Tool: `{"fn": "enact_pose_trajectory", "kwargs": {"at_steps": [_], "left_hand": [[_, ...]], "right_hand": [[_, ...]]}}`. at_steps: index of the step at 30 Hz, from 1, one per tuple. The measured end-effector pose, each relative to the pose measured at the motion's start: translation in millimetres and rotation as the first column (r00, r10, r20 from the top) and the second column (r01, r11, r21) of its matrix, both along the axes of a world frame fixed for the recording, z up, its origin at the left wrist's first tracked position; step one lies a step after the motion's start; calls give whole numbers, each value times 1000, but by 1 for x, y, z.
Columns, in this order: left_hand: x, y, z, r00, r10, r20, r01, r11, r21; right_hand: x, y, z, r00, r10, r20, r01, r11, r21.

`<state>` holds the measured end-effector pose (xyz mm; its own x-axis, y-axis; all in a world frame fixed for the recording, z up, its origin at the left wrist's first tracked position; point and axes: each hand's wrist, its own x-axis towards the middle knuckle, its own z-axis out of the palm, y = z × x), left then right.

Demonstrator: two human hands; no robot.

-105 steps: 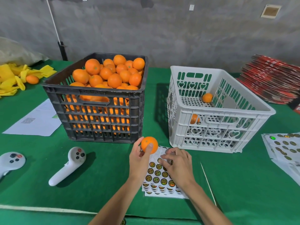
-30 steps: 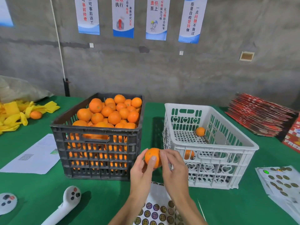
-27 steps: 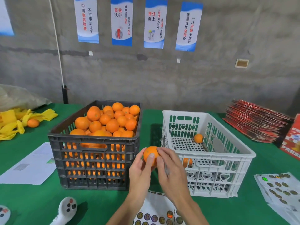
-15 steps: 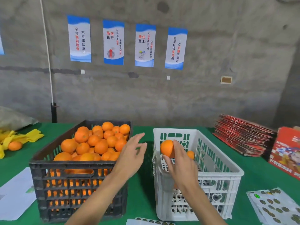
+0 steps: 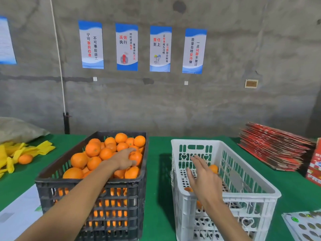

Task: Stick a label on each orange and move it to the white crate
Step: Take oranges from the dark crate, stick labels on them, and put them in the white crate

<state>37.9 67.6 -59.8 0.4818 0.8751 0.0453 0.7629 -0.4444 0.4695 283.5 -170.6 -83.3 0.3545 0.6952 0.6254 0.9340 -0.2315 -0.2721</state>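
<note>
The black crate (image 5: 90, 192) on the left is heaped with oranges (image 5: 93, 149). My left hand (image 5: 124, 159) reaches into it, thumb and fingers curled round one orange (image 5: 137, 157) near the right wall. My right hand (image 5: 203, 176) hovers over the white crate (image 5: 246, 193), holding nothing, fingers straight and spread. Inside that crate an orange (image 5: 214, 168) lies toward the back, and another orange (image 5: 188, 189) shows beside my wrist. A third glows through the near wall.
A label sheet (image 5: 305, 225) lies at the bottom right corner. Stacked red cartons (image 5: 274, 146) and a red box (image 5: 315, 164) fill the right side. Yellow wrappers (image 5: 19, 152) with a loose orange (image 5: 25, 159) sit far left, near a white paper (image 5: 15, 214).
My right hand has let the labelled orange go into the white crate and now is empty. My left hand moved from mid-air into the black crate onto an orange. The view tilted upward.
</note>
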Motion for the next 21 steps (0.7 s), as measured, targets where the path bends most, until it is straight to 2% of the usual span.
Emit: {"fn": "enact_pose_trajectory", "kwargs": {"at_steps": [3,7,10,12,16,19,21], "left_hand": [[22,12,0,996,-35,-79,34,999,-13],[40,23,-8,957,-5,-290,40,993,112],[39,24,-4,964,30,-264,27,977,210],[36,19,2,983,80,-165,-35,964,263],[23,-11,18,976,96,194,-154,939,309],[15,-57,25,882,24,471,-204,920,334],[9,-98,23,755,-15,656,-243,922,301]], "right_hand": [[-7,6,-2,998,58,-23,-56,996,70],[-9,9,-6,995,97,-31,-93,990,107],[-10,7,-5,994,107,-28,-102,986,131],[-13,6,-4,993,118,-29,-114,985,126],[-25,0,2,987,158,-16,-153,976,154],[-41,-11,4,981,193,-1,-189,964,187],[-50,-20,3,977,211,16,-210,953,220]]}}
